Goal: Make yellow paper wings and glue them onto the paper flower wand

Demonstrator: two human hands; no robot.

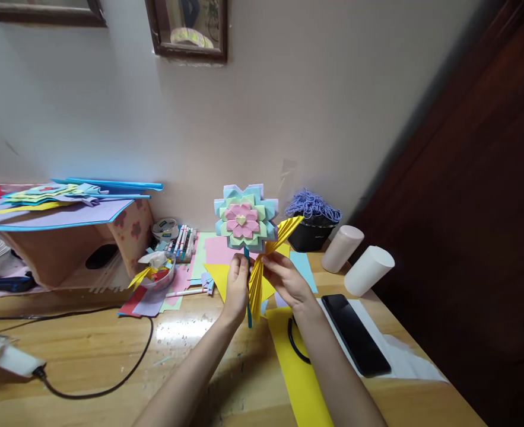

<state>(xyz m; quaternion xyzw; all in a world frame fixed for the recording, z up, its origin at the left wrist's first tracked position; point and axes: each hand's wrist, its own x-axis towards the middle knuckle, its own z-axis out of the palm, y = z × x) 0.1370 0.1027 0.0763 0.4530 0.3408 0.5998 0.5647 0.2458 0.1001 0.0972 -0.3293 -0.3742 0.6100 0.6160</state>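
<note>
My left hand is closed around a thin teal stick that carries a layered paper flower in blue, green and pink, held upright above the table. My right hand pinches a pleated yellow paper fan at its middle, right against the stick just below the flower. One half of the fan spreads up to the right, the other hangs down. Under both hands lie sheets of yellow, pink and blue paper.
On the wooden table are a black phone on white paper, two white rolls, a black pot of purple yarn, markers and tape, a glue gun with black cable, and a cardboard box topped with paper crafts.
</note>
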